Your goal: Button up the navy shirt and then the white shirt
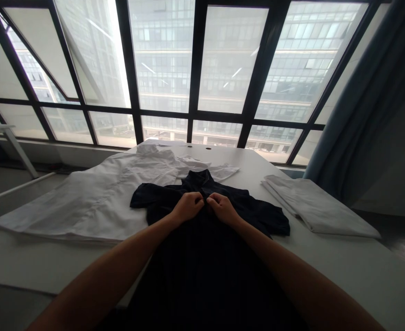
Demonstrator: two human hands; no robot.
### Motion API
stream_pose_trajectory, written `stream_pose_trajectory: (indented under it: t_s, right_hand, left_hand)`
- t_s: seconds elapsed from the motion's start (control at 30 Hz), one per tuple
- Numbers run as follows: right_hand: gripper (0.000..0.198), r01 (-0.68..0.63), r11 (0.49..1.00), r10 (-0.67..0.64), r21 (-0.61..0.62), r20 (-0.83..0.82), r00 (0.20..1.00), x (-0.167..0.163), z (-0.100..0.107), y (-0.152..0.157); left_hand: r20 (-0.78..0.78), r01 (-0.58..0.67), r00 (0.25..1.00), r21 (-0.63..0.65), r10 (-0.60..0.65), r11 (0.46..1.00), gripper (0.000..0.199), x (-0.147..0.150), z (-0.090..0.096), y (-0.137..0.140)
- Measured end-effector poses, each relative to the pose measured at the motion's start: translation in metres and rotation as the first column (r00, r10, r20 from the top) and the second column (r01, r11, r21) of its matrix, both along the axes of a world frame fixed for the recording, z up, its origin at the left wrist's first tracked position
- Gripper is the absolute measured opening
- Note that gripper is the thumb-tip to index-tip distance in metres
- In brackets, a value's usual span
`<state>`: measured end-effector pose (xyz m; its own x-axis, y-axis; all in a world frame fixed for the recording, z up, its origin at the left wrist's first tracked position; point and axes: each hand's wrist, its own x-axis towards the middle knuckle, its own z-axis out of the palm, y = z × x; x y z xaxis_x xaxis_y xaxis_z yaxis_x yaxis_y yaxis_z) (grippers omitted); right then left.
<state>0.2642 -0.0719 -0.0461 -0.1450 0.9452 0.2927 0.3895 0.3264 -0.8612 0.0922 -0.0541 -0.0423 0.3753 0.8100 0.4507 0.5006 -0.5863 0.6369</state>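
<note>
Left hand [189, 206] and right hand [222, 208] both pinching the front of a dark shirt [245, 201] just under its collar [201, 178].

Fingers are curled in on both, fingertips on the fabric and nearly meeting in the middle; too dark and small to tell if there's a button in there. Shirt's laid out on the white table [254, 161], collar toward the window [232, 59], short sleeves out to each side, lower part lost in shadow. Big white garment [95, 197] spread out on the left, folded white cloth [321, 204] over on the right.
</note>
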Motion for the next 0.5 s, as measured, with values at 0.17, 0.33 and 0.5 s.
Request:
stream_pose_trajectory:
  t_s: [0.17,0.33,0.5]
  right_hand:
    - [0.024,0.001,0.998,0.003,-0.061,0.072,0.997,0.004,-0.004,0.002]
    - [0.024,0.119,0.990,-0.143,0.080,0.476,0.868,0.027,0.013,0.003]
    - [0.052,0.470,0.874,-0.388,0.128,0.766,0.513,0.091,0.025,0.013]
  left_hand:
    - [0.125,0.004,0.992,0.041,-0.009,0.999,0.019,-0.001,0.012,-0.006]
    - [-0.037,-0.142,0.989,0.062,0.145,0.988,0.035,-0.035,0.027,0.007]
    - [-0.531,-0.468,0.724,0.091,0.441,0.879,0.061,-0.098,0.021,0.037]
